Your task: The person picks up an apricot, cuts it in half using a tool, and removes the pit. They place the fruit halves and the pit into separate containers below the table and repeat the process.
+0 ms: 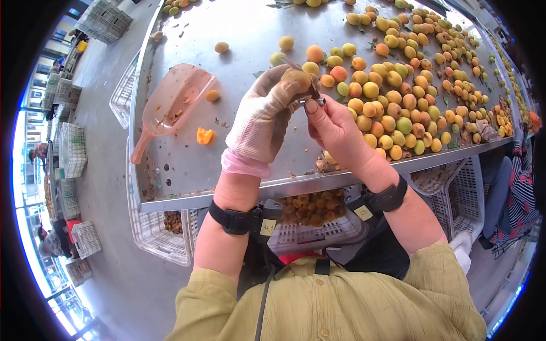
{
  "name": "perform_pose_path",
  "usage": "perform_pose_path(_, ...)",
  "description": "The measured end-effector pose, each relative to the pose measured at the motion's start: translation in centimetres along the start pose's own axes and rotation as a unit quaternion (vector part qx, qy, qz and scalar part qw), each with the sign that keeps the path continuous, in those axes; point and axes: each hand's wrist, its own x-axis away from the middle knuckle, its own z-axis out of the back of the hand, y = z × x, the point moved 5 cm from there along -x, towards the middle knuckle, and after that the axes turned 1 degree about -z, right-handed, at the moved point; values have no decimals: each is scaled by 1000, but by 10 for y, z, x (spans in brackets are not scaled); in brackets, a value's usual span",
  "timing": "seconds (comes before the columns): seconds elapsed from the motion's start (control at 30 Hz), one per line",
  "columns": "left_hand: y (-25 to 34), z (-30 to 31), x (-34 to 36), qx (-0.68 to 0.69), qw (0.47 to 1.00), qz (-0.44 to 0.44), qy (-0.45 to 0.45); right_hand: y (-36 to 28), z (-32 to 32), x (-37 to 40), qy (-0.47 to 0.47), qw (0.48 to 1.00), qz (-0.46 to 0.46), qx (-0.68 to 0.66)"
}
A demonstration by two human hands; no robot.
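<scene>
My left hand [256,119], in a whitish work glove with a pink cuff, is closed around a yellow apricot [298,78] above the metal table [239,25]. My bare right hand [336,129] pinches a small, shiny metal tool [312,103] between thumb and fingers. The tool's end is close against the apricot; whether it cuts into the flesh cannot be made out. Just beyond both hands lie loose apricots [339,73], yellow to orange. An orange piece of opened fruit [205,136] rests left of my gloved hand.
A pink translucent scoop [177,101] lies on the table's left side. Many apricots [392,94] cover the right side. Below the front edge [296,185] stand plastic crates [318,236], one with fruit. A person in patterned clothing [520,193] is at the far right.
</scene>
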Motion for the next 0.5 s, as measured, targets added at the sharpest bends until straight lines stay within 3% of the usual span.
perform_pose_path(0.1, -14, -5, -1, 26, 1000, -1, 6, 0, 3, -4, -3, 1000, 14, 17)
perform_pose_path(0.17, -28, -7, 1, 172, 984, 27, 48, 3, 3, -2, 33, 999, 17, -6)
perform_pose_path(0.23, -24, -7, 3, 168, 984, 30, 49, 2, 5, -4, 22, 999, 27, 20)
perform_pose_path(0.33, 3, 3, 0, -47, 998, -26, -14, -5, 11, -6, -20, 997, 23, 73)
perform_pose_path(0.37, 12, 6, 1, -47, 998, -27, -15, -8, 12, -7, -52, 993, 7, 101)
perform_pose_path(0.43, 26, 7, 1, -239, 970, -37, -15, -13, 17, -8, -64, 990, 14, 123)
perform_pose_path(0.5, 14, 4, 0, -197, 979, -36, -23, -13, 15, -7, -76, 986, 20, 145)
